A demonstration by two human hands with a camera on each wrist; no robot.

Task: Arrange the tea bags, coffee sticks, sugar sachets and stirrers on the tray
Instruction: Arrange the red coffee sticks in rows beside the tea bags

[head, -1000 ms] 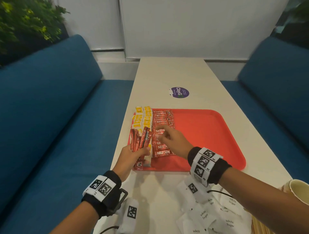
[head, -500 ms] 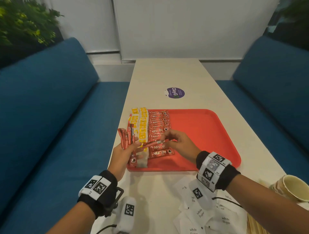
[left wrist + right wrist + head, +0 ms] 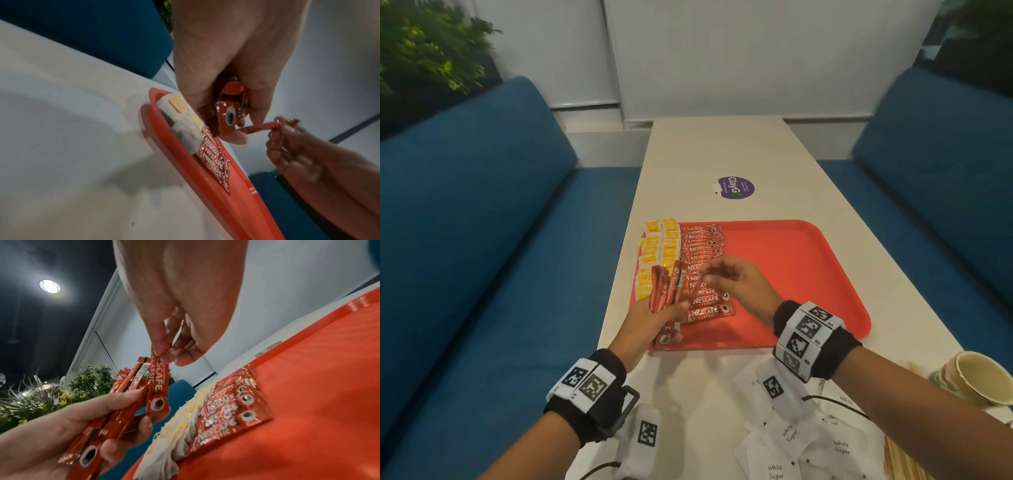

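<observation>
Head view: left hand (image 3: 650, 317) gripped a coffee-stick bundle (image 3: 667, 286); right hand (image 3: 736, 286) pinched one stick (image 3: 158, 386). Best laid parallel, label up, extending the row (image 3: 703, 274).

A purple round sticker (image 3: 733, 187) lies on the pale tabletop (image 3: 722, 147). Blue sofas (image 3: 482, 219) flank it on both sides. A paper cup (image 3: 977, 378) lies tipped near the right edge, and a leafy plant (image 3: 424, 51) stands far left.

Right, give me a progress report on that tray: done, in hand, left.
Done: tea bags and a row of coffee sticks lie along the tray's left side. In hand: the left hand grips a bunch of sticks; the right hand pinches one stick. Left: the sugar sachets on the table; stirrers aren't clearly visible.
</observation>
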